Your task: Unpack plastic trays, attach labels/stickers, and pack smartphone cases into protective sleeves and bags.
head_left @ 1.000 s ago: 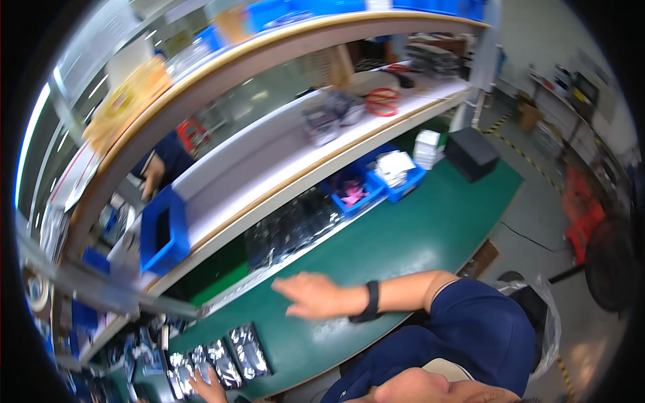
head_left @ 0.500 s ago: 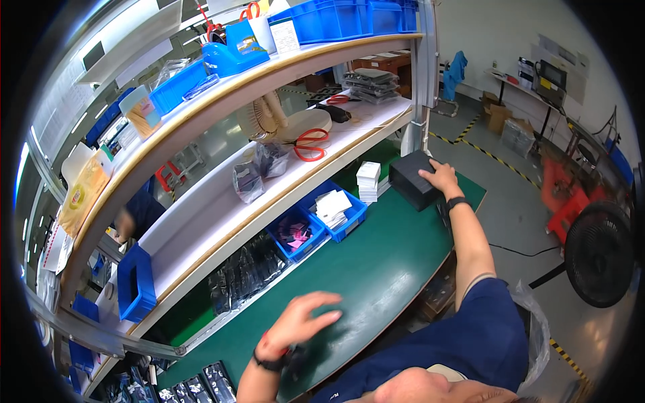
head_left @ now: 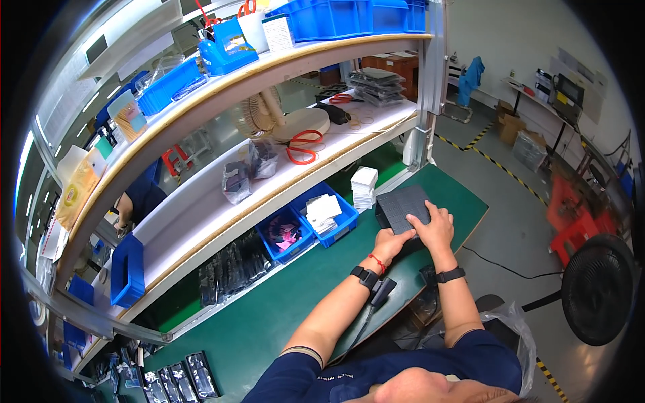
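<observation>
navy short-sleeved shirt | black wristbands on both wrists | red string, left wrist

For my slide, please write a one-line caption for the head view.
Both hands, left hand and right hand, rest on a stack of dark trays at the green workbench.

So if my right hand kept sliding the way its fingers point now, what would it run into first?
Your right hand lies on the stack of dark grey trays, fingers pointing up-left. Going on, it would cross the stack and probably meet the small stack of white cards first, though depth is hard to judge here.
</observation>
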Action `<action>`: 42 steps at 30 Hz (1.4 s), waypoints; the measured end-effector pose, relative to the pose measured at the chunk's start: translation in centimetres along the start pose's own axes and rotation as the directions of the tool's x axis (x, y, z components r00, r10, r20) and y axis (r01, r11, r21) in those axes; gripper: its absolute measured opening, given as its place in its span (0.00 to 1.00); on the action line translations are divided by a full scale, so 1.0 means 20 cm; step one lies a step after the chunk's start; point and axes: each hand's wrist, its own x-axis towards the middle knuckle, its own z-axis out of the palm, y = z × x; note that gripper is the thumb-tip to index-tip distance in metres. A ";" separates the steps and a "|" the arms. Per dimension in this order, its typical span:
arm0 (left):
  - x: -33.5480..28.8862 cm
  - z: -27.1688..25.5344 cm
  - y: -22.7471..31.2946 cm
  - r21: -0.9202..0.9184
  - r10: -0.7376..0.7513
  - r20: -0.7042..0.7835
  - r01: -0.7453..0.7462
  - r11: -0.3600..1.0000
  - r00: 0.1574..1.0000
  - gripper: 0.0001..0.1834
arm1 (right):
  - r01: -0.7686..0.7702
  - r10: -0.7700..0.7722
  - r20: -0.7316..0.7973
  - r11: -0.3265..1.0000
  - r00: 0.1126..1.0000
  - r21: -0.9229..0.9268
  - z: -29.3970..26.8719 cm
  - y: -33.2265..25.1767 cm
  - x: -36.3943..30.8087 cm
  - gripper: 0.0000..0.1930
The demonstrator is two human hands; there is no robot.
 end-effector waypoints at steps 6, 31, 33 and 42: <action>-0.11 -0.19 0.04 -0.040 -0.120 0.043 0.122 0.992 0.992 0.09 | 0.010 -0.009 0.035 1.000 0.999 -0.010 0.01 0.09 0.19 0.32; -1.65 -1.20 0.14 0.728 0.468 -0.389 -0.046 0.684 0.794 0.07 | -0.381 -0.621 0.517 0.351 0.589 0.855 0.25 -1.15 -1.32 0.15; -1.68 -1.24 0.12 0.440 0.232 -0.503 0.015 0.898 0.833 0.12 | -0.332 -0.642 0.492 0.363 0.588 0.871 0.29 -1.18 -1.36 0.18; -1.87 -1.36 0.12 0.168 0.130 -0.671 -0.022 0.986 0.730 0.14 | -0.606 -0.591 0.630 0.279 0.503 0.745 0.33 -1.10 -1.21 0.11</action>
